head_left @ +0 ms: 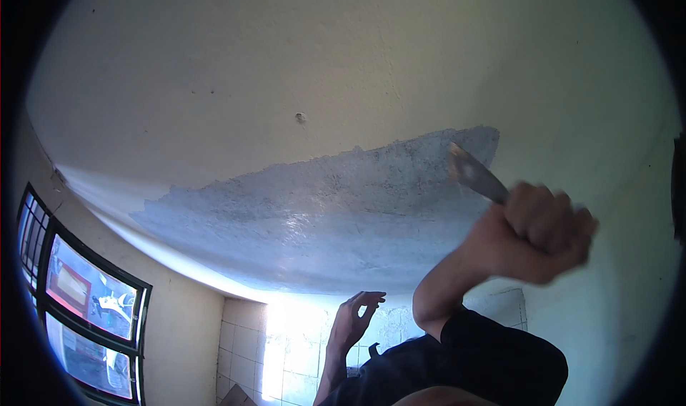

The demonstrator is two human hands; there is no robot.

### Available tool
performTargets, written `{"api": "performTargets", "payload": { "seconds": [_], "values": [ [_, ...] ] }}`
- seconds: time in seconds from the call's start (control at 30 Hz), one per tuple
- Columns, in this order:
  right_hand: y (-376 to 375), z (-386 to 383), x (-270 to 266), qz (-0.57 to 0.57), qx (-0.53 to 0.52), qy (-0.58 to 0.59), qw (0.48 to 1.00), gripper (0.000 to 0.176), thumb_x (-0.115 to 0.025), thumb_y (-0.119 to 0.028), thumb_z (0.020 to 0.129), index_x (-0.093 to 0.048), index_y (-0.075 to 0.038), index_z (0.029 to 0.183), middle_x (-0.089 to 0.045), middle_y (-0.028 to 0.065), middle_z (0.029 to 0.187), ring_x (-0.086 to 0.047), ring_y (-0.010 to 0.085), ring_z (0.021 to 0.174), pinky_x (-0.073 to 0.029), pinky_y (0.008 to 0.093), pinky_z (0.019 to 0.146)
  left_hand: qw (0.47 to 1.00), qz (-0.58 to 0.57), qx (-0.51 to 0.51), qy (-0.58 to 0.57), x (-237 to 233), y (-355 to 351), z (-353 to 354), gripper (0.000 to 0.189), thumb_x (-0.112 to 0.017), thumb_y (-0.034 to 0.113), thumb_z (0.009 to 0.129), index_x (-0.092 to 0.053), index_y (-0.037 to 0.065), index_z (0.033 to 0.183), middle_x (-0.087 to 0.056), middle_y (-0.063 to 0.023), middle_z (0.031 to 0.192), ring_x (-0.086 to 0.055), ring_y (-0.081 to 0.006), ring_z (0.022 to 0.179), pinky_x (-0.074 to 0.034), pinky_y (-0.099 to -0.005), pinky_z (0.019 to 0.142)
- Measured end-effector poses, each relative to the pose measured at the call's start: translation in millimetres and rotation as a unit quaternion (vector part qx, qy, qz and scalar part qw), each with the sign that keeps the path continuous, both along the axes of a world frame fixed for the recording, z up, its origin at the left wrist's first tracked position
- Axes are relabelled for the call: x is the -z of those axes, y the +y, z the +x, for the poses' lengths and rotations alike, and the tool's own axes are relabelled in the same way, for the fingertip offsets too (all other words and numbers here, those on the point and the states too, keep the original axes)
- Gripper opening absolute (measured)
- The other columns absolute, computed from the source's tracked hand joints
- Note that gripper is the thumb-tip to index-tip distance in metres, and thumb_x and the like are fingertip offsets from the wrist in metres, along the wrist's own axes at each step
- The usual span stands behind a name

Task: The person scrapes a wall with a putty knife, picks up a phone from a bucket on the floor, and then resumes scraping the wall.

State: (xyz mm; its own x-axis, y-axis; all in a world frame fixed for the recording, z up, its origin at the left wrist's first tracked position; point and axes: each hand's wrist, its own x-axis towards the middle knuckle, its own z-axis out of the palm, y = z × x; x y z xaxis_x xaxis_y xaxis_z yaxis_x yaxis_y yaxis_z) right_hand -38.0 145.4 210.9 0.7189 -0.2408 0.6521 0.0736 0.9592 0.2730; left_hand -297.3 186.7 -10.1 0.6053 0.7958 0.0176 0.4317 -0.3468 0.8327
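Note:
My right hand (pixel 543 227) is wrapped in a fist around the handle of a scraper (pixel 480 177), raised in front of the wall. The scraper's flat blade points up and left, overlapping the right end of a grey bare patch (pixel 336 199) with a ragged upper edge. Pale paint covers the wall (pixel 400 63) above that patch. Lower down, my left hand (pixel 351 319) hangs near the patch's bottom edge, its fingers loosely bent and a gap between thumb and fingers. Nothing shows in it.
At the lower left is a dark-framed window (pixel 89 313) with bars, and a red object shows through the glass. White floor tiles (pixel 300 356) lie below, brightly lit in one strip. A small hole (pixel 300 118) marks the painted wall.

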Motion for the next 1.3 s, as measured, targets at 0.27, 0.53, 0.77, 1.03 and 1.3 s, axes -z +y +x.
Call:
{"api": "performTargets", "payload": {
  "seconds": [0.27, 0.53, 0.77, 1.03, 1.3],
  "values": [
    [-6, -6, -2, 0.021, -0.045, -0.037, 0.998, 0.045, -0.037, -0.021, 0.112, -0.028, -0.018, 0.068, -0.03, -0.0028, 0.05, -0.022, 0.0089, 0.04, -0.022, 0.0267, 0.042, 0.999, 0.032, 0.026, 0.007, -14, 1, 4, 0.023, -0.063, 0.005, 0.104, -0.074, 0.004, 0.124, -0.078, -0.0133, 0.113, -0.078, -0.0266, 0.101, -0.061, -0.0378, 0.09],
    [7, -21, -7, -0.014, -0.052, -0.049, 0.997, 0.047, -0.037, -0.022, 0.113, -0.026, -0.019, 0.068, -0.024, -0.0037, 0.051, -0.014, 0.0071, 0.043, -0.013, 0.0277, 0.042, 0.999, 0.038, 0.024, 0.012, -5, -3, -3, 0.025, -0.063, 0.001, 0.102, -0.074, 0.004, 0.125, -0.079, -0.0124, 0.113, -0.077, -0.0252, 0.103, -0.061, -0.0374, 0.09],
    [36, -25, -12, -0.067, 0.014, -0.016, 0.998, 0.047, -0.036, -0.022, 0.113, -0.026, -0.019, 0.068, -0.021, -0.0043, 0.051, -0.012, 0.0071, 0.043, -0.014, 0.027, 0.043, 1.0, 0.01, 0.009, 0.022, 1, -4, -7, 0.022, -0.063, 0.008, 0.104, -0.074, 0.006, 0.124, -0.079, -0.0132, 0.117, -0.077, -0.0288, 0.11, -0.06, -0.0412, 0.094],
    [55, -38, -16, -0.147, 0.066, 0.021, 0.987, 0.048, -0.036, -0.025, 0.113, -0.025, -0.02, 0.067, -0.02, -0.0043, 0.052, -0.013, 0.007, 0.044, -0.016, 0.0265, 0.045, 0.999, 0.037, 0.014, 0.035, -5, -9, -2, 0.023, -0.063, 0.004, 0.104, -0.074, 0.004, 0.124, -0.079, -0.0119, 0.115, -0.078, -0.025, 0.102, -0.061, -0.0384, 0.09],
    [42, 6, 60, -0.121, -0.234, -0.053, 0.963, 0.041, -0.047, -0.016, 0.107, -0.037, -0.016, 0.068, -0.034, -0.0007, 0.053, -0.028, 0.0068, 0.044, -0.026, 0.0263, 0.044, 0.998, 0.052, 0.017, 0.022, -2, -15, -9, 0.028, -0.065, -0.002, 0.099, -0.074, 0.005, 0.124, -0.078, -0.0134, 0.116, -0.077, -0.0266, 0.103, -0.061, -0.0389, 0.092]
  ]
}}
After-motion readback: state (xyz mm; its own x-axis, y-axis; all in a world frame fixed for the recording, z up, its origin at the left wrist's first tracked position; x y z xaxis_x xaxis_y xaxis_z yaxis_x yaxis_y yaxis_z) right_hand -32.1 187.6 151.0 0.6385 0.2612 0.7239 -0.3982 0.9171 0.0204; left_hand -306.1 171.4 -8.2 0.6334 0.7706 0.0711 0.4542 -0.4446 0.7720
